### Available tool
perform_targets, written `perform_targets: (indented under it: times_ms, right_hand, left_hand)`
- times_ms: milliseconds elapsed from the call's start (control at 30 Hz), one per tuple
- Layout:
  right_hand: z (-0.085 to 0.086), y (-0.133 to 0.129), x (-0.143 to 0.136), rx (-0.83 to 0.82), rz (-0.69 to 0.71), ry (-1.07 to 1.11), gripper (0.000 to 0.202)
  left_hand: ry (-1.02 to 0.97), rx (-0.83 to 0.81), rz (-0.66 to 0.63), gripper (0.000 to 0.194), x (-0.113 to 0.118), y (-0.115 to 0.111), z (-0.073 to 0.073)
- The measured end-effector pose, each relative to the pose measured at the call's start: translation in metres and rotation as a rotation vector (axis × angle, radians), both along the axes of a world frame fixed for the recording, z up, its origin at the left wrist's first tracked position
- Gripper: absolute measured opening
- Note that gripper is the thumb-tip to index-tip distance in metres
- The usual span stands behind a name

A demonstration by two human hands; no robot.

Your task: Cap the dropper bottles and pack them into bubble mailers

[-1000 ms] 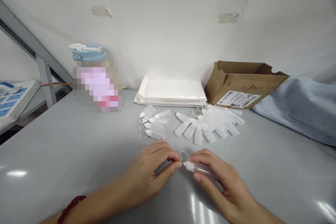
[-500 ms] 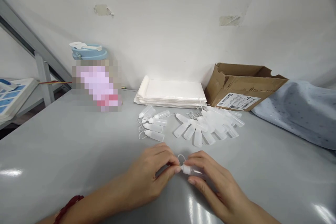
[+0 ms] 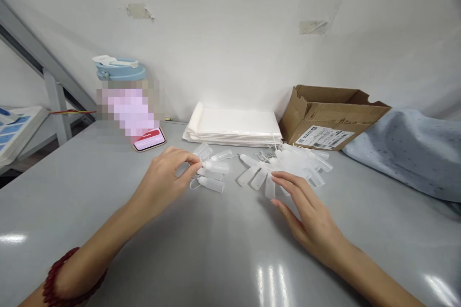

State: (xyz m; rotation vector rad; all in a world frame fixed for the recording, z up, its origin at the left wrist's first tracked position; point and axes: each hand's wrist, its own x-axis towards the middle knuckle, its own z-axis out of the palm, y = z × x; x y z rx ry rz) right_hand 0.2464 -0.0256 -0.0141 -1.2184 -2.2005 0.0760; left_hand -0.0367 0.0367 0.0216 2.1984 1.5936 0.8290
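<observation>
My left hand point(image 3: 167, 172) is at the small group of clear plastic dropper bottles left of centre. Its thumb and forefinger are pinched on the tip end of one dropper bottle point(image 3: 218, 168), which lies sideways among the others. Below it, another bottle point(image 3: 212, 184) shows a looped cap strap. My right hand point(image 3: 308, 218) is open at the near edge of the larger bottle pile point(image 3: 293, 160). Its thumb and fingers are spread beside a bottle point(image 3: 270, 188) that points toward me. Whether the fingertips touch that bottle I cannot tell.
Behind the bottles lies a stack of white padded envelopes point(image 3: 236, 124). An open cardboard box point(image 3: 331, 117) stands at the back right, next to a blue-grey cloth point(image 3: 406, 153). A phone point(image 3: 149, 140), partly blurred out, leans before a light-blue lidded container point(image 3: 120, 71) at the back left.
My left hand has moved forward and left with the bottle, to the small group. The right hand has let go of that bottle, opened and moved forward to the larger pile.
</observation>
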Motion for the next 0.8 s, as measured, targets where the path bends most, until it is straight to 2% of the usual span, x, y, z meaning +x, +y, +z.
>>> perform_targets:
  times_ms: [233, 367, 500, 667, 800]
  right_hand:
    - [0.003, 0.014, -0.003, 0.187, 0.013, -0.121, 0.031]
    - [0.007, 0.023, -0.005, 0.206, -0.008, -0.166, 0.024]
    - [0.015, 0.037, -0.016, 0.162, -0.041, -0.241, 0.019]
    - [0.032, 0.062, -0.038, 0.009, -0.073, -0.355, 0.015]
    - [0.032, 0.075, -0.049, -0.093, -0.13, -0.395, 0.011]
  left_hand:
    - [0.073, 0.009, 0.079, 0.021, -0.01, 0.011, -0.003]
    - [0.062, -0.028, 0.086, 0.023, -0.011, 0.014, -0.007]
    - [0.073, -0.053, 0.074, 0.027, -0.011, 0.016, -0.009]
    - [0.065, -0.029, 0.142, 0.032, -0.013, 0.019, -0.005]
    - [0.061, -0.003, 0.179, 0.029, -0.013, 0.017, -0.001]
